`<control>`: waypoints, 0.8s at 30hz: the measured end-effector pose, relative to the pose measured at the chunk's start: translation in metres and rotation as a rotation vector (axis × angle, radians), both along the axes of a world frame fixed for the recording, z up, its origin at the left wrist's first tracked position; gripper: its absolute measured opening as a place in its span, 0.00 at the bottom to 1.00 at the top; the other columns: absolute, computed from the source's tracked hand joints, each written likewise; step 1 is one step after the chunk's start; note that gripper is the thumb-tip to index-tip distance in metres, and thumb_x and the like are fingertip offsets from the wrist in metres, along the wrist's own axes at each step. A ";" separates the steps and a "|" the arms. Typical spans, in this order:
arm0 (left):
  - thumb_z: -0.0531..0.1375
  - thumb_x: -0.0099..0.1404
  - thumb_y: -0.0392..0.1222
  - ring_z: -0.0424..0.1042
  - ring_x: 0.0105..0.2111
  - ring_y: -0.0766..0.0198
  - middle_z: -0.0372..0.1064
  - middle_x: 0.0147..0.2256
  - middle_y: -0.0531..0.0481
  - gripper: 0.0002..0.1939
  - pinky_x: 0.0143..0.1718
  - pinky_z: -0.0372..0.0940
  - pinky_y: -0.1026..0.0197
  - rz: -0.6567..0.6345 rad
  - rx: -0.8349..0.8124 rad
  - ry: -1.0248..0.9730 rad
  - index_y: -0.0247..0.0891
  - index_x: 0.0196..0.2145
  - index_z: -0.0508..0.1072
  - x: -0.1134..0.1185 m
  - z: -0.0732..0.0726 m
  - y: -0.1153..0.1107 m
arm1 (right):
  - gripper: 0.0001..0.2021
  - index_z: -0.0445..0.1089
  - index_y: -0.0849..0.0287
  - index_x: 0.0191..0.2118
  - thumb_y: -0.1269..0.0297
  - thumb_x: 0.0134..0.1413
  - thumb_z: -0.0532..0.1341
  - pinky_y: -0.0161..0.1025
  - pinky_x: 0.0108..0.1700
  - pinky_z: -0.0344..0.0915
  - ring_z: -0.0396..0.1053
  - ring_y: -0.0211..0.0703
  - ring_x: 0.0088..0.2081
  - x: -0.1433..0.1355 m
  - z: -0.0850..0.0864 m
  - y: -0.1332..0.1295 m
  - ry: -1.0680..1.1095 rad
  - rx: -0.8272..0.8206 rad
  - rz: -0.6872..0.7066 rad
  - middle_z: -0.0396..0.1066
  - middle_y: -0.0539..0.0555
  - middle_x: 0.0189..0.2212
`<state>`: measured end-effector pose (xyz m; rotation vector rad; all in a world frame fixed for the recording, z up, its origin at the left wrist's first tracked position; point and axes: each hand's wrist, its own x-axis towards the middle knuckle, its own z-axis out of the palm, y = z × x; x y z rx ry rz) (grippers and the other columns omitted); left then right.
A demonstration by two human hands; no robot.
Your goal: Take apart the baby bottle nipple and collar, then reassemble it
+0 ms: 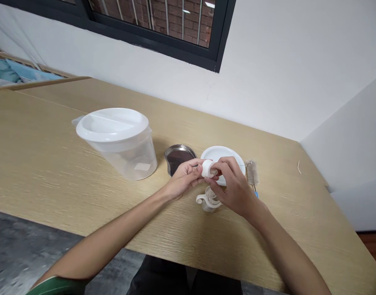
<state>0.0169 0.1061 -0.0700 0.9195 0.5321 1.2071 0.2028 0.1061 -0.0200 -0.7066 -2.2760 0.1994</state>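
Note:
Between both hands is a white ring-shaped bottle collar (207, 168) with a small clear nipple (214, 172) showing in its opening. My left hand (185, 176) is closed around the collar's left side, thumb in front. The fingers of my right hand (235, 184) pinch at the nipple from the right; part of it is hidden behind them. Below the hands stands a clear baby bottle (210, 201) with a white handle, upright on the table, its right side partly covered by my right hand. Behind the hands lies a white plate (217, 151).
A metal kidney-shaped tray (181, 148) sits left of the plate. Further left stands a large translucent pitcher (126, 157) with a white lid. A bottle brush (252, 174) lies right of the plate. Near the table's (298, 205) right side is a thin bent strip (299, 167).

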 end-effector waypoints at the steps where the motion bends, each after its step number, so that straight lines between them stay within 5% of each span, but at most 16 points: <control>1: 0.69 0.59 0.55 0.78 0.41 0.61 0.77 0.41 0.42 0.25 0.44 0.73 0.64 0.000 -0.003 -0.003 0.33 0.45 0.75 0.000 0.000 0.000 | 0.07 0.63 0.57 0.48 0.66 0.65 0.58 0.45 0.43 0.74 0.70 0.44 0.44 0.000 -0.001 0.000 0.002 0.001 -0.003 0.63 0.59 0.46; 10: 0.69 0.59 0.52 0.77 0.37 0.64 0.77 0.37 0.42 0.22 0.39 0.72 0.68 -0.001 -0.017 0.010 0.31 0.44 0.76 0.001 0.003 -0.002 | 0.07 0.63 0.56 0.47 0.68 0.64 0.57 0.47 0.47 0.73 0.70 0.48 0.50 0.002 -0.005 0.004 0.010 0.012 0.051 0.69 0.61 0.48; 24: 0.68 0.59 0.54 0.78 0.36 0.63 0.77 0.37 0.42 0.22 0.41 0.73 0.66 -0.019 -0.038 0.034 0.30 0.39 0.76 0.000 0.003 -0.001 | 0.10 0.61 0.56 0.49 0.65 0.64 0.59 0.39 0.37 0.68 0.69 0.42 0.36 0.002 -0.002 -0.001 0.014 -0.028 -0.008 0.68 0.54 0.37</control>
